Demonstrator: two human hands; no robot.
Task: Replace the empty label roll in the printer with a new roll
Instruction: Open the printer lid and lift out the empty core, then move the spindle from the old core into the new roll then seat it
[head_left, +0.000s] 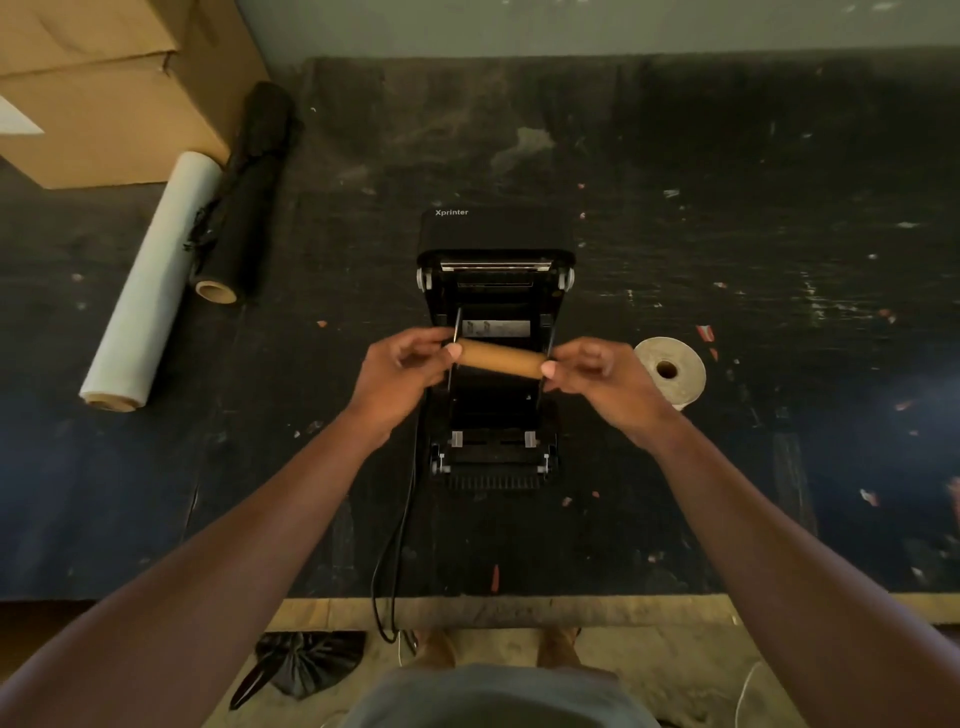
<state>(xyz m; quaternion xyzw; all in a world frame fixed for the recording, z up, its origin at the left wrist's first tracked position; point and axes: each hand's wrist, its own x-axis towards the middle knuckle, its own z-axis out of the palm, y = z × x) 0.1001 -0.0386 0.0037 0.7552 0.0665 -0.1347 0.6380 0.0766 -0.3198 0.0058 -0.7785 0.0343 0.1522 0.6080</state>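
A black Xprinter label printer (496, 452) stands open in the middle of the dark table, lid tilted back. Above its roll bay I hold the empty brown cardboard core (501, 358) level, between two thin black side guides. My left hand (405, 371) pinches the core's left end with thumb and fingers. At the right end, my right hand (597, 371) grips it the same way. A new white label roll (670, 371) lies flat on the table just right of the printer, behind my right hand.
A white film roll (150, 283) and a black roll (244, 197) lie at the left, beside a cardboard box (104, 88). The printer's black cable (395, 545) runs over the table's front edge (493, 610). A black bag (306, 662) lies on the floor.
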